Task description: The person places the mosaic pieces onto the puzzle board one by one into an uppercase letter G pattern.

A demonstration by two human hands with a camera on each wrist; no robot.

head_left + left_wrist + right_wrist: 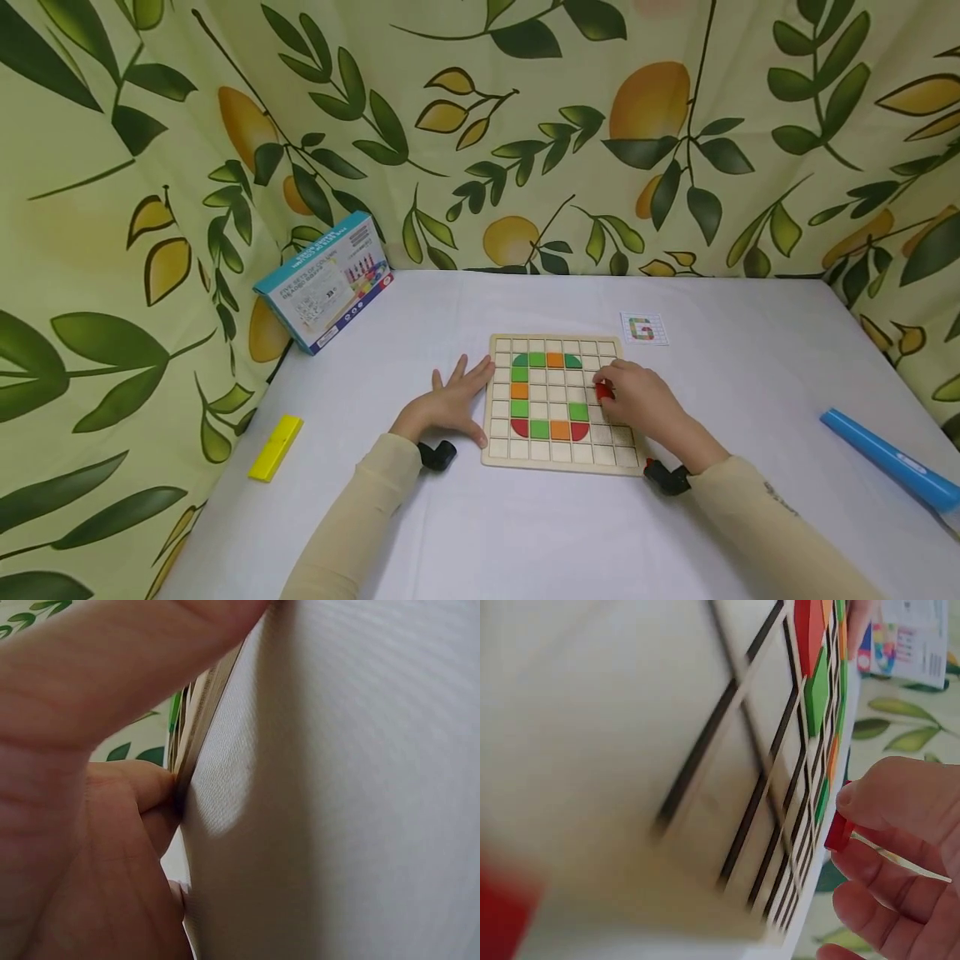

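Red tile [603, 390] pinched in my right hand [637, 400] over grid board's [501, 454] right side; left hand [450, 404], fingers flat, steadies board edge. I'd align square before lowering.

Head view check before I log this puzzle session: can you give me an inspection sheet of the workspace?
Surface: white tablecloth over the table, smooth.
Job's things: wooden grid board with green, orange and red tiles laid in a G shape; red tile pinched by the right hand; pattern card showing a G lies beyond the board.
Clutter: puzzle box at back left; yellow block at left edge; blue tube at right.
Grippers: left hand flat, fingers spread, against the board's left edge; right hand over the board's right side.
Cables: nothing seen.
Surroundings: leaf-and-fruit print curtain behind and at both sides.
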